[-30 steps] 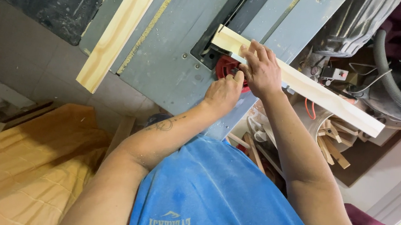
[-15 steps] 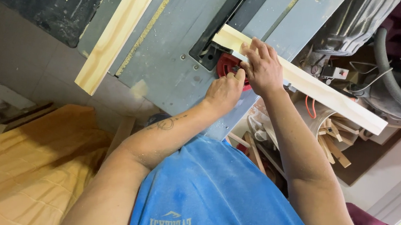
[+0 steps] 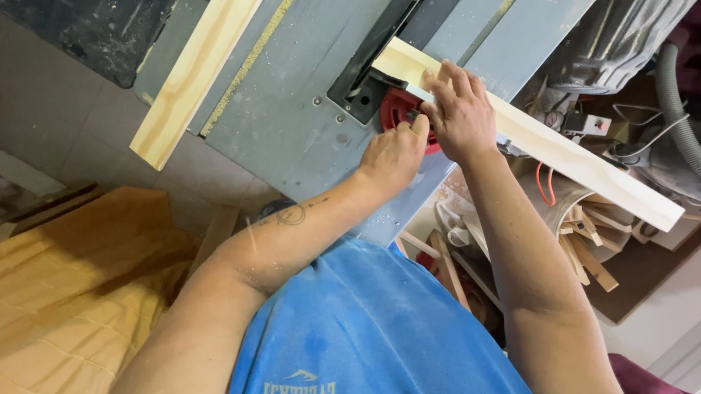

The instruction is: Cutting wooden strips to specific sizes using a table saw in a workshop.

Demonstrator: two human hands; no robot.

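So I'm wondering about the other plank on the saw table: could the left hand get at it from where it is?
Probably yes: the left hand rests by the red insert, and only bare grey table lies between it and the plank.

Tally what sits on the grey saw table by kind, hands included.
Long pale wooden boards: 2, one under the right hand, one at the far side
Round red insert plate: 1
Bare hands: 2, left hand, right hand
Total: 5

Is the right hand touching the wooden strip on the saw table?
Touching. The head view shows the right hand lying flat on the wooden strip, fingers spread across its top face.
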